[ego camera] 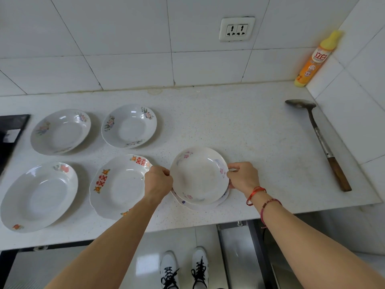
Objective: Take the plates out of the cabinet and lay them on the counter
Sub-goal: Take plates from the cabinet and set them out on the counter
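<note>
Head view, nearest first: the left hand (159,180) and right hand (242,176) are each clamped on opposite rims of a pink-flowered plate (199,176), which sits tilted over at least one more plate (224,198) whose edge peeks out beneath it, close to the front edge of the desk (239,126). Whether the held plate is touching the one under it or just clear of it, I cannot tell. Beside the left hand lies a plate with red characters (118,185), and further left a large oval plate (38,196). Behind those, two more floral plates (60,131) and (129,125) rest flat, well apart from one another. So four plates look already laid out singly; the small stack in hand seems the part left to spread. The cabinet is not clearly in view, so any plates remaining inside cannot be judged. Far right lie a spatula (318,140) and a detergent bottle (315,59)
</note>
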`<action>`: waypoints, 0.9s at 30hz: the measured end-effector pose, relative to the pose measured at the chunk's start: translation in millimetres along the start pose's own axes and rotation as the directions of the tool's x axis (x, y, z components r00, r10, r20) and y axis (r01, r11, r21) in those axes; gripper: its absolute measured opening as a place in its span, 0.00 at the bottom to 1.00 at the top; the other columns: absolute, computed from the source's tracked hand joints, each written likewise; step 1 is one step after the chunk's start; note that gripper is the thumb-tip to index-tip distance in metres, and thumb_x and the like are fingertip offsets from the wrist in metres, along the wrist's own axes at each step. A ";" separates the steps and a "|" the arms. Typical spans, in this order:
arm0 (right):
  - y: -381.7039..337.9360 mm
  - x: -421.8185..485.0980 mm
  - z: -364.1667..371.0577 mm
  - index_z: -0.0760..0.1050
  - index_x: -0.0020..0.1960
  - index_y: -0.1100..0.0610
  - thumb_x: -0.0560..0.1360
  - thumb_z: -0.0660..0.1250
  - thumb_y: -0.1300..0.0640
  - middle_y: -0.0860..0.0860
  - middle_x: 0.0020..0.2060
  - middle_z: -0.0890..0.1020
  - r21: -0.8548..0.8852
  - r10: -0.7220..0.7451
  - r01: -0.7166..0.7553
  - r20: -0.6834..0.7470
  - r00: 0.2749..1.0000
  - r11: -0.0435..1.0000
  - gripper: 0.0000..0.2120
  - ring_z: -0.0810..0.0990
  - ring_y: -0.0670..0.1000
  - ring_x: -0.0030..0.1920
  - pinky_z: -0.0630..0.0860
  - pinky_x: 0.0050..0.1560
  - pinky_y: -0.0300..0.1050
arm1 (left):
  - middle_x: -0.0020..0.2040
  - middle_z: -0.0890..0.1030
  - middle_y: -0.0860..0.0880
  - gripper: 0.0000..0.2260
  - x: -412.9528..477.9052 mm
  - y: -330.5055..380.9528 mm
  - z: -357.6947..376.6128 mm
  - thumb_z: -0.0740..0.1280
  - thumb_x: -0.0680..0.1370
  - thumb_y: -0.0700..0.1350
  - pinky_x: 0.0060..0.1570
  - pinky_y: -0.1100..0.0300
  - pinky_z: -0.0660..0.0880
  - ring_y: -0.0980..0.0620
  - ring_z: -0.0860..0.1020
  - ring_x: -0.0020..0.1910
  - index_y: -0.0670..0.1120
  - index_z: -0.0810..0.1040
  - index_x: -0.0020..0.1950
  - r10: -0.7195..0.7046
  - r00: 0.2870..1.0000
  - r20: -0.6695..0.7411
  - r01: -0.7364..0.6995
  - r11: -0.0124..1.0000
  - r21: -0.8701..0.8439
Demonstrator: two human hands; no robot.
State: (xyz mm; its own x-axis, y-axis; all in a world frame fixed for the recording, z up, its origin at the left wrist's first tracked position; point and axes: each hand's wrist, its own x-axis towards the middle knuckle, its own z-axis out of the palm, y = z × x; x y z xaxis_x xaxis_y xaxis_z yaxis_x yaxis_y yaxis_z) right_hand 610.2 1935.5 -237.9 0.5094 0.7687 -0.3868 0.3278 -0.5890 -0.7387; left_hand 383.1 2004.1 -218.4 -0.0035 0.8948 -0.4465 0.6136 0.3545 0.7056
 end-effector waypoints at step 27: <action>-100.2 126.6 1.0 0.84 0.39 0.54 0.70 0.65 0.70 0.53 0.33 0.84 0.085 -0.034 0.040 -0.065 0.997 0.996 0.14 0.85 0.59 0.37 0.84 0.37 0.54 | 0.34 0.83 0.35 0.12 151.0 82.1 -12.2 0.56 0.67 0.27 0.33 0.43 0.82 0.44 0.84 0.31 0.30 0.79 0.38 0.111 0.993 -0.049 -0.111 0.994 0.001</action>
State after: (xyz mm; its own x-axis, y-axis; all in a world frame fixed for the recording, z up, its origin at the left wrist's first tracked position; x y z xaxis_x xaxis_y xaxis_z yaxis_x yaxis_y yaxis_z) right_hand 641.0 2092.1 -213.4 0.5486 0.7705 -0.3246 0.2791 -0.5347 -0.7976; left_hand 423.4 2171.7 -221.1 0.0259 0.9406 -0.3384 0.6108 0.2531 0.7503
